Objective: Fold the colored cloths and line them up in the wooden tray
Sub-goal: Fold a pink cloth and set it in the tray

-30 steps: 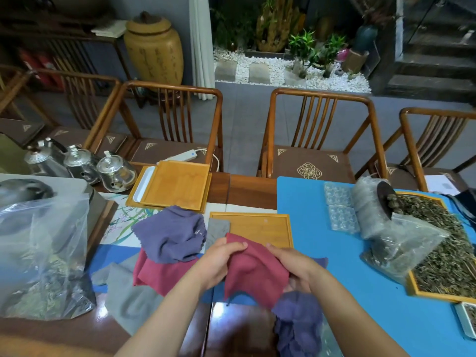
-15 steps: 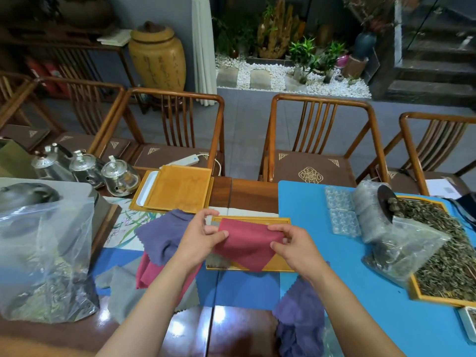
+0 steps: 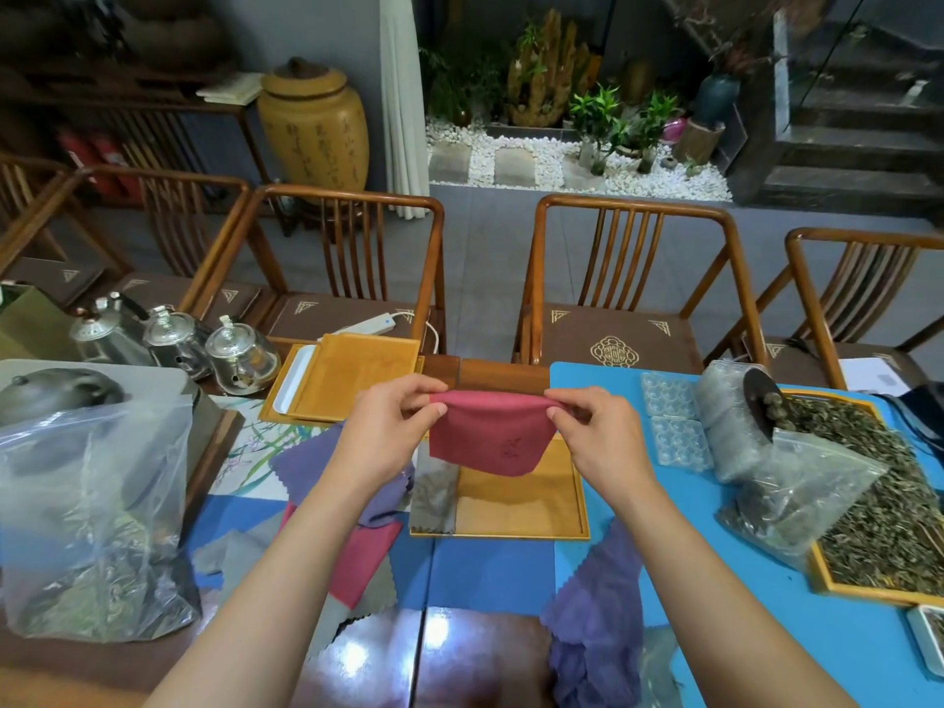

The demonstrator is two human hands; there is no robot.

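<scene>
Hands pinching red cloth's top corners, above wooden tray

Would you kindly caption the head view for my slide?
Both hands, left hand and right hand, pinch a red cloth above the wooden tray.

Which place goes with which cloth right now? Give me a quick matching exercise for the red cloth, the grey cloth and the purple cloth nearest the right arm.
Things:
1. red cloth
2. grey cloth
3. purple cloth

Places:
A. lying flat in the left end of the wooden tray
B. crumpled on the blue mat, below the tray
C. held up above the tray, its top edge pinched by the left hand and right hand

Pairs: 1-C, 2-A, 3-B
</scene>
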